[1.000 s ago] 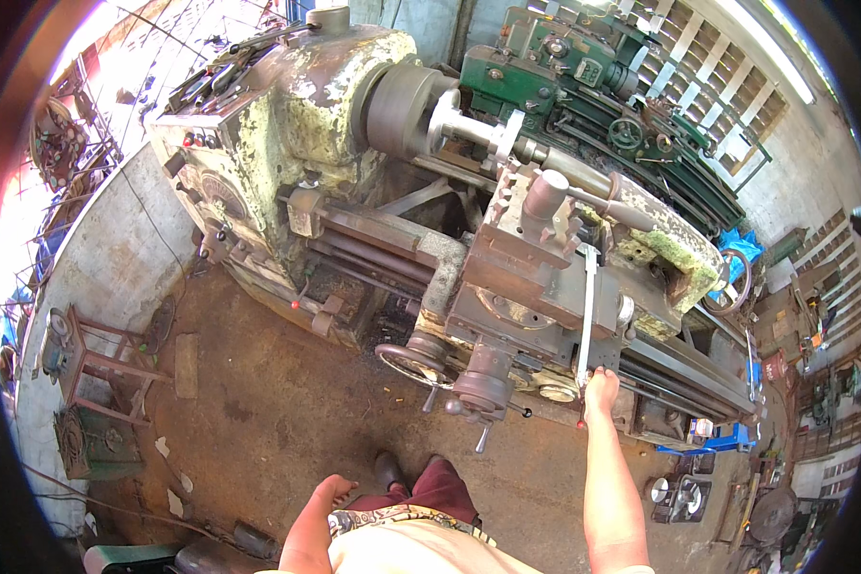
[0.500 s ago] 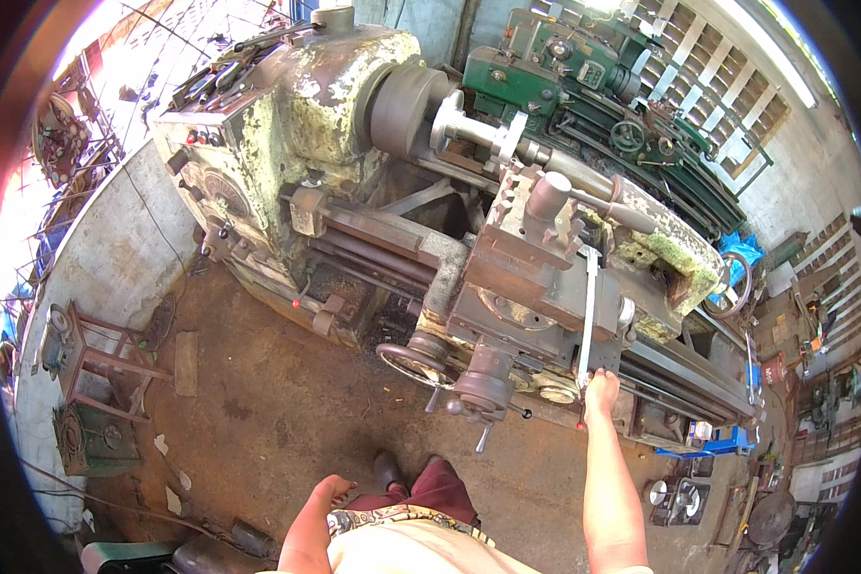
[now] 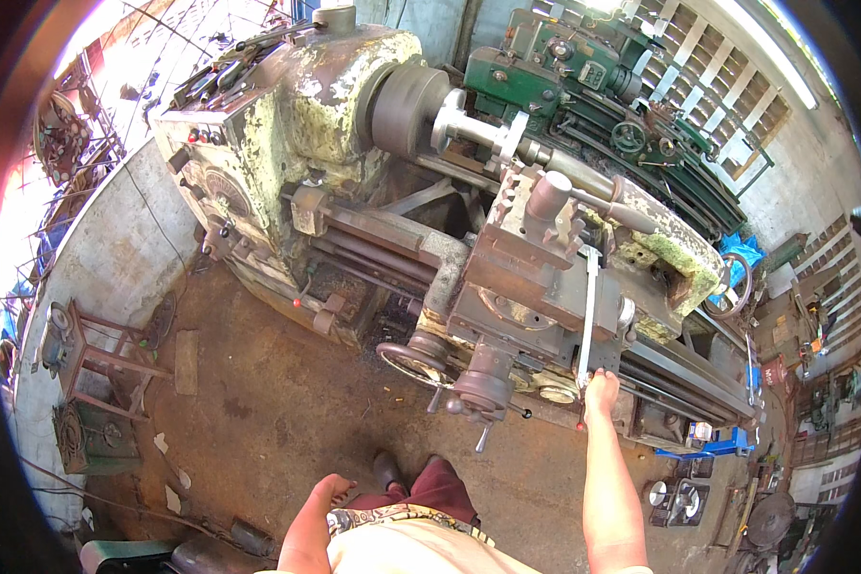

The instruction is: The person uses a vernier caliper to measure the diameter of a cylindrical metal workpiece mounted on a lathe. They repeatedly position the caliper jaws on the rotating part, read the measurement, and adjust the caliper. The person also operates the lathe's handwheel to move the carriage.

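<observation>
My right hand (image 3: 601,392) is closed at the lower end of a long flat silver bar (image 3: 589,316), which slopes down over the side of the lathe's tool slide (image 3: 521,287). My fingertips are hidden there, and a small red knob (image 3: 581,427) shows just below them. By my thigh hangs my left hand (image 3: 334,489), its fingers loosely curled and nothing visible in them. A bright metal shaft with flanges (image 3: 478,130) sits between the grey chuck (image 3: 409,111) and the tailstock (image 3: 665,225). In front of the slide are a handwheel (image 3: 416,365) and a crank handle (image 3: 483,437).
A green lathe (image 3: 517,77) stands behind. Tools (image 3: 234,72) lie on top of the worn headstock (image 3: 287,105). To the left, a small wooden stand (image 3: 115,354) is by the wall. A blue metal frame (image 3: 727,445) and trays (image 3: 684,499) are at right.
</observation>
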### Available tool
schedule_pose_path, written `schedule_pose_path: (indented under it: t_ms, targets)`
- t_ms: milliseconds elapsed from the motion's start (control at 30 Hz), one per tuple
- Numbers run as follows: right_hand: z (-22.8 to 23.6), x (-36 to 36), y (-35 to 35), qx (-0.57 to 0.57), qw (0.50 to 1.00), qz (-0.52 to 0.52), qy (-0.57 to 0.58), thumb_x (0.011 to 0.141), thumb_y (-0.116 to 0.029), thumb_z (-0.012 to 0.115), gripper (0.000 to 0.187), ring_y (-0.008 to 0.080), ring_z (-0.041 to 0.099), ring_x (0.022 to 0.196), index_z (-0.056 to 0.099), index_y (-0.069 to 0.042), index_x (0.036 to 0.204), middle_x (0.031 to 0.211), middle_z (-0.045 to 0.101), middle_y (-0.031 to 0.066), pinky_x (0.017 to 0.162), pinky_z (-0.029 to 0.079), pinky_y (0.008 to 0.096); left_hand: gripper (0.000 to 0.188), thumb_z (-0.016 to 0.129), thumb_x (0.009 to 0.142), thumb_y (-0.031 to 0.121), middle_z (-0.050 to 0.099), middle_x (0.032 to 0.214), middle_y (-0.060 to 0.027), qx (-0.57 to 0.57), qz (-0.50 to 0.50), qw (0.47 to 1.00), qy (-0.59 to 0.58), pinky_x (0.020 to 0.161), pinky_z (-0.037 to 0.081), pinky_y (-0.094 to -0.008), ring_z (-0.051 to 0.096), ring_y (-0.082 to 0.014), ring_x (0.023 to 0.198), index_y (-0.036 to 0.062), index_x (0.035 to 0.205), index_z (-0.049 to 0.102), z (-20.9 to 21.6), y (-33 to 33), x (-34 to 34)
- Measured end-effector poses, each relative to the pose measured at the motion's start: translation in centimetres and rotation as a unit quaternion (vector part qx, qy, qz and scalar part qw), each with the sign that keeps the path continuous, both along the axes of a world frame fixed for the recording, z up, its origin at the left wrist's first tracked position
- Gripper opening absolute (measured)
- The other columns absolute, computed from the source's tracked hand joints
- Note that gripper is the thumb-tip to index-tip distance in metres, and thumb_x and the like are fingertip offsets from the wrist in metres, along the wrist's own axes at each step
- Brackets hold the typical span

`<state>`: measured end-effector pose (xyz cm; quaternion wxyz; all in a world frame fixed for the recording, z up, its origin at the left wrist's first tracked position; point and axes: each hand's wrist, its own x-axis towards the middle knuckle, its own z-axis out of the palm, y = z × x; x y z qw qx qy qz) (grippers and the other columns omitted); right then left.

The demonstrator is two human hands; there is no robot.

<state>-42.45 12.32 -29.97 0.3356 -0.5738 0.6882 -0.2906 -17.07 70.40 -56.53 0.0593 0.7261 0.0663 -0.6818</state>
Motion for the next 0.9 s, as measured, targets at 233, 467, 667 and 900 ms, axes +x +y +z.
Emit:
schedule_pose_path:
  t_ms: [233,467,667,900]
  targets:
    - [0.1,0.0,0.0,-0.017,1.0,0.016,0.003,0.101,-0.023,0.056,0.034,0.0425,0.063,0.087,0.059,0.008,0.088,0.091,0.067,0.0276,0.082,0.046,0.0476,0.062,0.062,0.097,0.059,0.054,0.069,-0.0017,0.007,0.026,1.0,0.015,0.059,0.041,-0.0363,0.045,-0.0167,0.06,-0.0001,0.111,0.073,0.6,0.0,0.0]
    - [0.0,0.1,0.0,-0.018,1.0,0.009,0.01,0.101,-0.024,0.057,0.033,0.0403,0.063,0.086,0.06,0.008,0.089,0.091,0.067,0.0268,0.081,0.046,0.0468,0.062,0.063,0.097,0.059,0.057,0.073,-0.0016,0.001,0.023,1.0,0.013,0.059,0.041,-0.0365,0.046,-0.0162,0.062,0.0006,0.113,0.073,-0.2,0.2,-0.1]
    - [0.7,0.3,0.3,-0.001,1.0,0.006,0.007,0.101,-0.023,0.057,0.033,0.0381,0.064,0.085,0.06,0.008,0.091,0.092,0.068,0.0259,0.08,0.047,0.0465,0.061,0.062,0.097,0.06,0.058,0.073,-0.0014,0.004,0.012,1.0,0.003,0.06,0.041,-0.0366,0.046,-0.0164,0.063,0.0019,0.11,0.074,0.1,0.0,-0.1]
    - [0.7,0.3,0.4,0.012,1.0,0.002,-0.028,0.102,-0.021,0.056,0.033,0.0374,0.063,0.083,0.059,0.009,0.089,0.089,0.068,0.0256,0.079,0.047,0.0456,0.06,0.058,0.103,0.054,0.032,0.059,0.0048,0.006,0.031,0.999,0.012,0.046,0.026,-0.0309,0.029,-0.0102,0.049,-0.001,0.124,0.067,0.8,-0.5,-0.5]
